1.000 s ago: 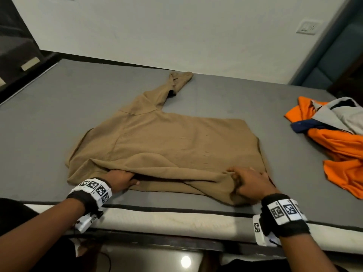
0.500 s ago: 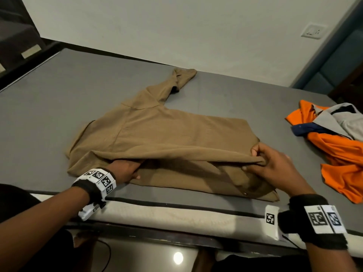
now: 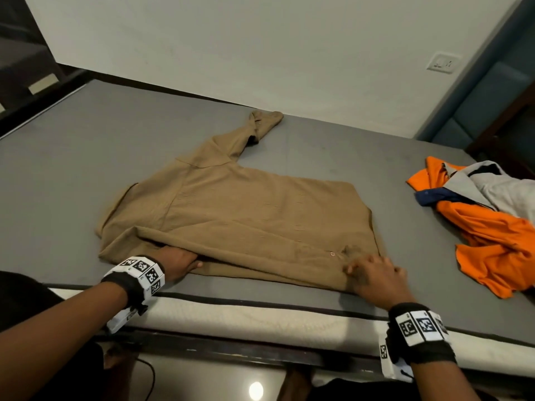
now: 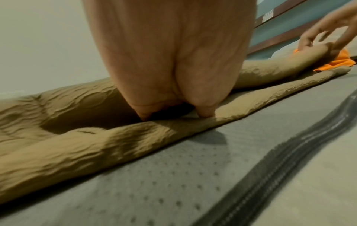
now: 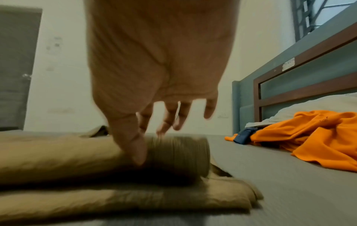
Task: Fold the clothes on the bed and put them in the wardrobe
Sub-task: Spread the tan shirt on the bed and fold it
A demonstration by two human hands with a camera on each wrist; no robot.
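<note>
A tan shirt (image 3: 246,221) is spread flat on the grey bed (image 3: 86,157), close to the near edge, with one sleeve stretched away toward the far wall and its near long side turned over onto the body as a soft fold. The left hand (image 3: 178,263) is tucked under that fold near the collar end; in the left wrist view its fingers (image 4: 205,113) are seen pushed down into the cloth, but they are buried in the fabric, so it cannot be told whether anything is gripped or only pressed. The right hand (image 3: 376,277) is laid over the near right corner of the shirt, at the hem end of the fold. In the right wrist view its fingers (image 5: 168,120) are seen spread and extended, the thumb touching the rolled edge of the fold and nothing pinched; that view is blurred. A small button (image 3: 332,253) is visible on the fold just left of the right hand. Well apart to the right on the bed, an orange garment (image 3: 498,244) is left crumpled with a grey garment (image 3: 503,189) lying over its far part and a strip of navy cloth (image 3: 431,196) showing between them. A white wall with a switch plate (image 3: 443,63) is seen behind the bed, and a blue-grey headboard (image 5: 301,79) with brown wooden framing stands at the right end.
</note>
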